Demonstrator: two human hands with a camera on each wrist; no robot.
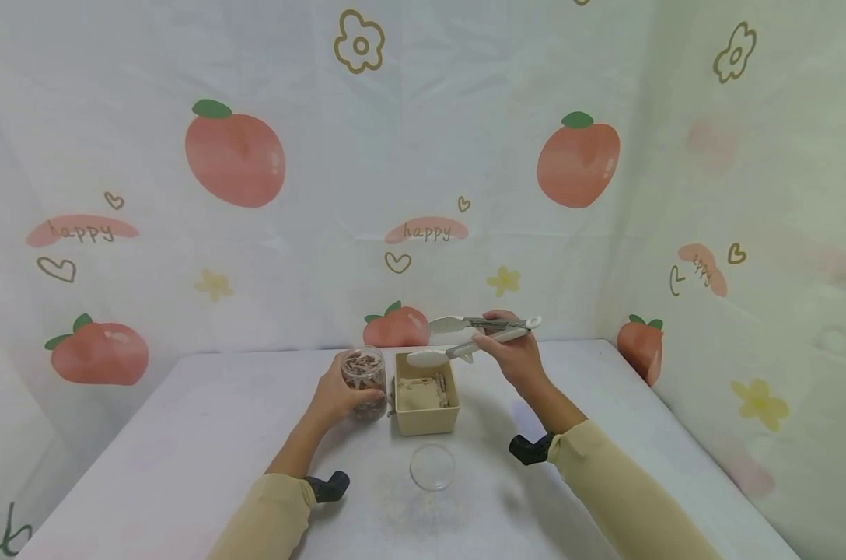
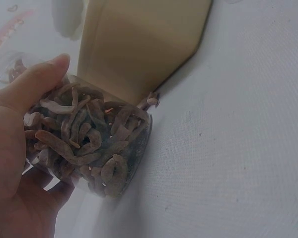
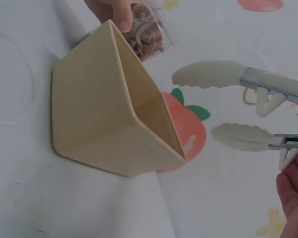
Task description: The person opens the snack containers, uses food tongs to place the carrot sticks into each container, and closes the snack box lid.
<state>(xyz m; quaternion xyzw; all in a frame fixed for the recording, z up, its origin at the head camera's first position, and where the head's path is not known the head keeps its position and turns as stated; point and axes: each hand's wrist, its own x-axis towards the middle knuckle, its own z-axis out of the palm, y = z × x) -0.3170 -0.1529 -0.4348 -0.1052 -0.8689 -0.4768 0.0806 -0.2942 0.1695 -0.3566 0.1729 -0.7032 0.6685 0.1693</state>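
My left hand (image 1: 337, 397) is wrapped around a clear open-topped jar (image 2: 97, 141) full of brown, curled, powdery strips (image 2: 84, 131). The jar stands on the table just left of a square beige box (image 1: 427, 420). In my right hand (image 1: 510, 354) is a pair of tongs (image 3: 258, 77) with white scalloped tips and metal arms. The tongs' tips are spread apart, with nothing between them, over the far side of the box. Inside the box, a few brown strips (image 1: 441, 389) lie along the right wall.
A round clear lid (image 1: 432, 467) lies flat on the table (image 1: 206, 435) in front of the box. A few loose strips (image 2: 151, 101) are at the box's left base, between it and the jar. Behind the table hangs a white curtain (image 1: 311, 257) printed with fruit.
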